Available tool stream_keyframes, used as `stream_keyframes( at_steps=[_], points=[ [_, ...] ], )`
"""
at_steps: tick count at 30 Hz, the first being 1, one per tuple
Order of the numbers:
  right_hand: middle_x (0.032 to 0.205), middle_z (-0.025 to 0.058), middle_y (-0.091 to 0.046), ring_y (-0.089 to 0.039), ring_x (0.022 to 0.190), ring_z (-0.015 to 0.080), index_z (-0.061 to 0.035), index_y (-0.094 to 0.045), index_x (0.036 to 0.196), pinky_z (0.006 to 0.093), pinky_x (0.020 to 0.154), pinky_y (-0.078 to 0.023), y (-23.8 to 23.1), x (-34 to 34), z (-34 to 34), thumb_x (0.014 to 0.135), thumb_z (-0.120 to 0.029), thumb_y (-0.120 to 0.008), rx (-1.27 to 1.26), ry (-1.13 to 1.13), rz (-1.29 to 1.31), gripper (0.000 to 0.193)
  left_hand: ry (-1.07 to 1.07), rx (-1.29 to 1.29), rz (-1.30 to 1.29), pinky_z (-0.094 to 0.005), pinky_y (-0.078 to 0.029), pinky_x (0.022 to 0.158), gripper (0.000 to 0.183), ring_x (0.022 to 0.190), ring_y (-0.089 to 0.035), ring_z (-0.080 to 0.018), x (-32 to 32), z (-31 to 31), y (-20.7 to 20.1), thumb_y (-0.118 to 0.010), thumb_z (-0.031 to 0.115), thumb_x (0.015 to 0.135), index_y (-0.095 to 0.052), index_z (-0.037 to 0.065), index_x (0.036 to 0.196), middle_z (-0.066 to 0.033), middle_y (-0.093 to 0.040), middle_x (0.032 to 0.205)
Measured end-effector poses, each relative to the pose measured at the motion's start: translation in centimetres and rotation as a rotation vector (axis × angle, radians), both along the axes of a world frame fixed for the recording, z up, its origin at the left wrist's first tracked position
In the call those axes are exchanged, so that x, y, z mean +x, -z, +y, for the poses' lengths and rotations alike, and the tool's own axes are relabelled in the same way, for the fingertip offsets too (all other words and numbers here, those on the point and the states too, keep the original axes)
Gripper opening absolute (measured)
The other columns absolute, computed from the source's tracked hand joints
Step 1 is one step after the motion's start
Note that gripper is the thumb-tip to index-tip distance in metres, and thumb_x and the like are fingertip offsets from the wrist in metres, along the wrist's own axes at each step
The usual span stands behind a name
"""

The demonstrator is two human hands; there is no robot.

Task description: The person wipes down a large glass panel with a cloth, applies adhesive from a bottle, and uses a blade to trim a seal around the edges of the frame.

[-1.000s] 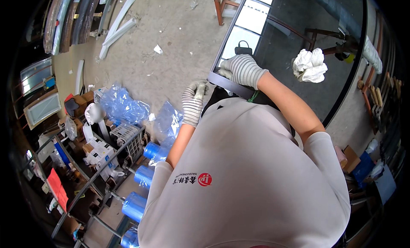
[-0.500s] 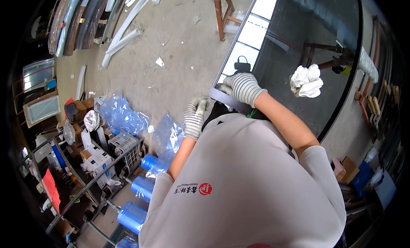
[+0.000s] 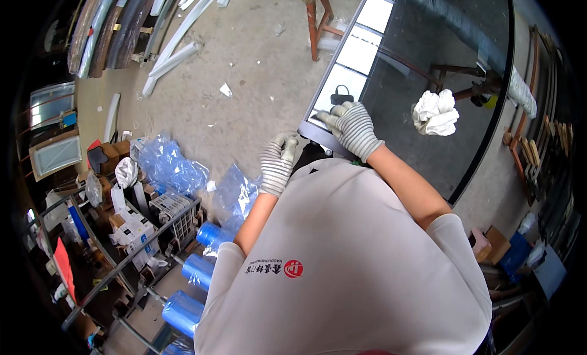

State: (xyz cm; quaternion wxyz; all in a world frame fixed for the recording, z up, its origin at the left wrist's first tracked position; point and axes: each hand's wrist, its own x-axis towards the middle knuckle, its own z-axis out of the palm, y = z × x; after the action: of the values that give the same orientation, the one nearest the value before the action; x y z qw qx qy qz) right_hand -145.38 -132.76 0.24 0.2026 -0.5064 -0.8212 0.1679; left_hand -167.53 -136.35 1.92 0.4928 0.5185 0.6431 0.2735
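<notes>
Your right hand point(image 3: 351, 128) lies flat on the glass panel point(image 3: 422, 68), grasping nothing, a crumpled white rag point(image 3: 435, 112) beside it. Your left hand point(image 3: 278, 164) grips a small pale object at the panel's corner.

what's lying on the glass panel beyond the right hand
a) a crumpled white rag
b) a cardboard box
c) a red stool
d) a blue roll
a: a crumpled white rag lies on the dark glass panel, past the gloved right hand resting at the panel's corner; the blue rolls sit on a rack at the lower left, off the glass.
</notes>
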Motion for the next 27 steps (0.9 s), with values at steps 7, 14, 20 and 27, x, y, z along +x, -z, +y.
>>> stream_keyframes(
  at_steps=[7, 14, 20, 27],
  points=[
    [0.072, 0.0060, -0.060, -0.058, 0.071, 0.0243, -0.0192, -0.065, 0.099, 0.0391, 0.065, -0.046, -0.5, -0.4, 0.2, 0.078, -0.017, -0.056, -0.037, 0.156, -0.115, 0.023, 0.157, 0.265, 0.214, -0.0306, -0.046, 0.074, 0.020, 0.078, -0.057, -0.0191, 0.9, 1.1, -1.6, -0.059, 0.016, 0.086, -0.063, 0.003, 0.101, -0.0100, -0.062, 0.086],
    [0.083, 0.0092, -0.061, -0.058, 0.078, 0.0276, -0.0118, -0.063, 0.104, 0.0384, 0.074, -0.047, -1.2, -0.1, -1.5, 0.084, -0.022, -0.055, -0.160, 0.239, 0.105, 0.024, 0.649, 0.669, 0.549, -0.0475, -0.035, 0.097, 0.042, 0.109, -0.048, -0.0372, 3.1, 3.0, -3.8, -0.062, 0.018, 0.074, -0.056, 0.003, 0.113, -0.0154, -0.055, 0.110],
    [0.085, 0.0126, -0.062, -0.060, 0.079, 0.0295, -0.0101, -0.063, 0.105, 0.0390, 0.071, -0.048, -3.5, 4.0, -5.5, 0.086, -0.023, -0.055, -0.190, 0.537, 0.342, 0.024, 0.913, 0.752, 0.743, -0.0526, -0.021, 0.106, 0.043, 0.112, -0.045, -0.0352, 4.0, 4.6, -3.0, -0.058, 0.030, 0.075, -0.059, 0.003, 0.109, -0.0124, -0.057, 0.103],
    [0.069, 0.0019, -0.059, -0.051, 0.060, 0.0089, -0.0016, -0.064, 0.092, 0.0236, 0.053, -0.040, -5.9, 2.6, -15.3, 0.092, -0.027, -0.053, -0.507, 1.104, 1.088, 0.028, 1.132, 0.877, 0.404, -0.0517, -0.027, 0.103, 0.042, 0.090, -0.053, -0.0311, 5.3, 6.8, -2.3, -0.061, 0.023, 0.073, -0.056, 0.001, 0.108, -0.0122, -0.059, 0.085]
  ],
)
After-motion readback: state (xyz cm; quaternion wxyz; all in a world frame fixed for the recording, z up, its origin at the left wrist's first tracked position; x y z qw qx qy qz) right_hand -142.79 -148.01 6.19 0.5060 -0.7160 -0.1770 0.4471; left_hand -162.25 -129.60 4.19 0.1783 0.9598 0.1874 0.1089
